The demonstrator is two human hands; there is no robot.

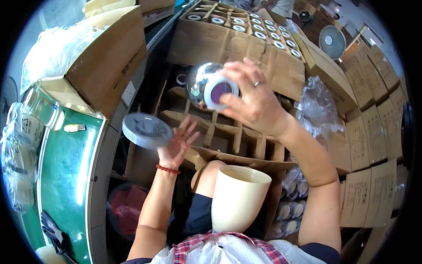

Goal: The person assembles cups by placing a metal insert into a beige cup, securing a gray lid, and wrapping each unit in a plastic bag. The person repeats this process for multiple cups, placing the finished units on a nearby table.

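Above the divided carton [228, 157]: one shiny round jar [198, 83] with white collar and purple end, the right hand [251, 94] clamped on its collar, thumb over the purple; alongside, one round grey lid [147, 127], its surface marks blurred, overlapping the thumb side of the left hand [176, 143], whose fingers are spread apart, thumb grip impossible to tell. Nearer the body, one plain cream pot [239, 202], upright between the legs. Further out: one plastic bag [25, 125] at left, printed with a triangular mark and letters; stacked brown cartons [358, 145] at right, bearing rows of print too small to read.
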